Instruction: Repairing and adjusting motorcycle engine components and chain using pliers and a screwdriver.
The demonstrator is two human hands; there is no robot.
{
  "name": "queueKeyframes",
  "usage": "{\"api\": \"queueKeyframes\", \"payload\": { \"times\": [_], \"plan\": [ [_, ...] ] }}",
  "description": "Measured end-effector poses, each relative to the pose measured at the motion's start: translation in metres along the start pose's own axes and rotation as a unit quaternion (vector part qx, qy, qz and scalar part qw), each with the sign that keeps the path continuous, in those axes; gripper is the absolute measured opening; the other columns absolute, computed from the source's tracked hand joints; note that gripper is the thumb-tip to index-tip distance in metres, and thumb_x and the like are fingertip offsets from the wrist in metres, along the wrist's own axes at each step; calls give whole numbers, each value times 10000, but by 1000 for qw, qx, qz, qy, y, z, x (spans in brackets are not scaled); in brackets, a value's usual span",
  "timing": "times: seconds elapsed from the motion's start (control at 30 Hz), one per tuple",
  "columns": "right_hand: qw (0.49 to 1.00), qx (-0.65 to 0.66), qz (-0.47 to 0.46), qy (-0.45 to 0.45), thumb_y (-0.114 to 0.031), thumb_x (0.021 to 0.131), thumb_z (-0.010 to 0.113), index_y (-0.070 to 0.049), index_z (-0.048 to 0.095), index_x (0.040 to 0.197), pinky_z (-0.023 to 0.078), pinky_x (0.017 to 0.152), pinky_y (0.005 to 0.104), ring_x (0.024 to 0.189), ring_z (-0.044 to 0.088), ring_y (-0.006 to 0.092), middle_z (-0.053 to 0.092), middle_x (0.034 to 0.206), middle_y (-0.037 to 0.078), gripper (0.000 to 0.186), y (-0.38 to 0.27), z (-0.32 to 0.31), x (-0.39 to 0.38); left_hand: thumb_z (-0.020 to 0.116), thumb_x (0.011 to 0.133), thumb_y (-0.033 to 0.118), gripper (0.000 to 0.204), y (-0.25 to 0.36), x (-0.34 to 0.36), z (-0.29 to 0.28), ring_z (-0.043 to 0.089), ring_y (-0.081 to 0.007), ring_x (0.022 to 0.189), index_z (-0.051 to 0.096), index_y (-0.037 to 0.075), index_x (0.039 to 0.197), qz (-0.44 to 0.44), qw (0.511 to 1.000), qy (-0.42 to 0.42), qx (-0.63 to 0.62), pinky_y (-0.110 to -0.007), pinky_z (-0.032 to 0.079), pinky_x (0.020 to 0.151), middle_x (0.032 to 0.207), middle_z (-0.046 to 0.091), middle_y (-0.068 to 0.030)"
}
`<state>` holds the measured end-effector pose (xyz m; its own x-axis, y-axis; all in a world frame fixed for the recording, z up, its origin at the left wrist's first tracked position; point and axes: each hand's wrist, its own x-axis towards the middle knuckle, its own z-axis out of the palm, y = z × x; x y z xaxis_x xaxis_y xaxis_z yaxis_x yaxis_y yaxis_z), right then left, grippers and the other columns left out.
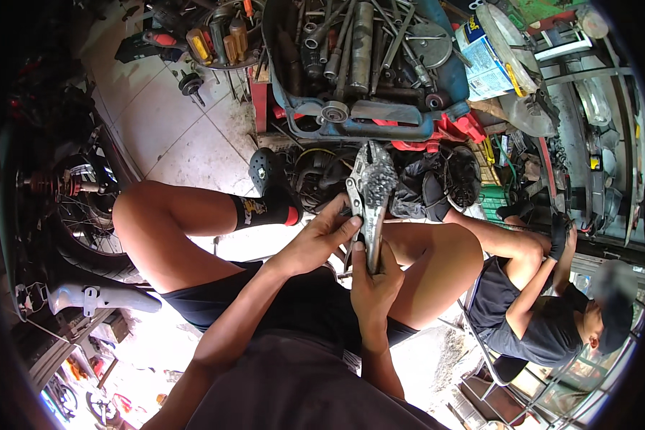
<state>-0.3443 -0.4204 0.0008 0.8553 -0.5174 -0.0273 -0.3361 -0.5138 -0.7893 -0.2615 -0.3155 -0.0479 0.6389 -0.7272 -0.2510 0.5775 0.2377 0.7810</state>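
Note:
Between my knees I hold a pair of metal locking pliers [370, 208] with the jaws pointing away from me. My left hand [312, 242] is closed on the left side of the handles, the thumb pressed on them. Wrapped round the lower handle end is my right hand [376, 283], its thumb lying along the metal. The head of the pliers looks dark and rough, with shiny specks; whether the jaws grip anything cannot be made out. Just beyond the jaws stands a blue bin [380, 131] heaped with sockets, wrenches and rods.
Screwdrivers with amber handles [236, 39] stand in a round holder at the far left. A wheel [86, 222] is on the left. A white bucket [484, 61] stands right of the bin. Another person [545, 315] sits at the right. A dark clog [265, 170] is on my foot.

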Motion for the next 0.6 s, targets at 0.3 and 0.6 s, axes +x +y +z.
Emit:
{"api": "queueKeyframes", "payload": {
  "times": [0.3, 0.6],
  "plan": [
    [999, -7, 0, 37, -113, 844, 665, 53, 633, 961, 380, 468, 260, 528, 496, 66, 611, 628, 70, 206, 7, -13, 7, 444, 1010, 214, 278, -27, 7, -19, 399, -73, 713, 491, 24, 1208, 66, 987, 64, 132, -225, 377, 649, 741, 434, 19],
    [999, 20, 16, 34, -110, 867, 629, 58, 627, 998, 363, 460, 236, 518, 462, 49, 545, 593, 35, 213, -13, -26, 5, 434, 1016, 207, 273, -25, 17, -10, 395, -78, 716, 548, -32, 1083, 85, 995, 9, 44, -240, 370, 653, 743, 447, 10]
  ]
}}
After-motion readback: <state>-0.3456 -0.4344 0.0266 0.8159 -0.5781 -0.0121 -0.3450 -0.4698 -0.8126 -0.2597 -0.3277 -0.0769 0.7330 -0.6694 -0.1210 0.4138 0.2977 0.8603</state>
